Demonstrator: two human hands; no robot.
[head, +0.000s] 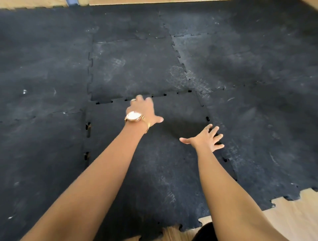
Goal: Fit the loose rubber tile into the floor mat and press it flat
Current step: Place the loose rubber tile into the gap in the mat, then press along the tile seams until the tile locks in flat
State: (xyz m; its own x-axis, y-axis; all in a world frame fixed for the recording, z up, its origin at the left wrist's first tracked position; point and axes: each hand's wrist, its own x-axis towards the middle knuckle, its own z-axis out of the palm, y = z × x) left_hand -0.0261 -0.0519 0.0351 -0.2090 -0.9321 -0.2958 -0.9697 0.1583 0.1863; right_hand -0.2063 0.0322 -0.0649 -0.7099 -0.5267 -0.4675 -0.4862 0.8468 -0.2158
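Rubber tile (pixel 154 163): black, lying in its slot in the floor mat (pixel 43 154), nearest the wearer; small gaps show along its left and far seams.
Wood floor (pixel 292 215): bare at the near right.
Right hand (pixel 206 139): fingers spread, palm down, empty, at the tile's right seam.
Left hand (pixel 144 110): flat, empty, pressing by the far seam; watch (pixel 133 116) on wrist.

Pale wooden floor (pixel 292 216) exposed at the lower right, bordering the jagged interlocking edge of the black covering. A second strip of the same wood (pixel 146 1) lies along the far top edge. A small grey object (pixel 72 2), too cropped to identify, sits on that far strip toward its left end. A dark rounded shape (pixel 205 232) overlaps the near wood
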